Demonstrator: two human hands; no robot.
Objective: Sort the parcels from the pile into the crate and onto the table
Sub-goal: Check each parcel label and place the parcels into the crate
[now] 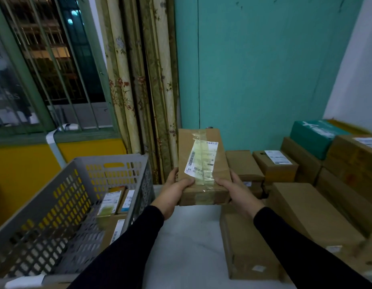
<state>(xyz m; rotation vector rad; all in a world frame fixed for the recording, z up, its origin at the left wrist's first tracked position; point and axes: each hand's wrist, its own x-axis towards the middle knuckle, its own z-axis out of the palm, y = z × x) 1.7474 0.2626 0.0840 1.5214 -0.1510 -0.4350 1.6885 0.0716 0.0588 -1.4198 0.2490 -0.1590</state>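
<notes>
Black-sleeved forearms are reaching out from me; my left hand [174,191] and right hand [235,189] are each gripping a near corner of one flat brown cardboard parcel with a taped white label [202,163], raised above the pale counter [187,247]. Partly done, I judge: several labelled parcels are lying in the grey perforated plastic crate [62,197] on my left; a stack of brown cartons [306,205] is waiting on my right.

Dim, cool indoor light is falling evenly, casting only soft shadows. Glare is shining off the clear tape on the held parcel [202,163]. Left of it, the window [45,65] is showing darkness with small lit spots. Wide-angle distortion is bending the edges; the lower corners are blurring.
</notes>
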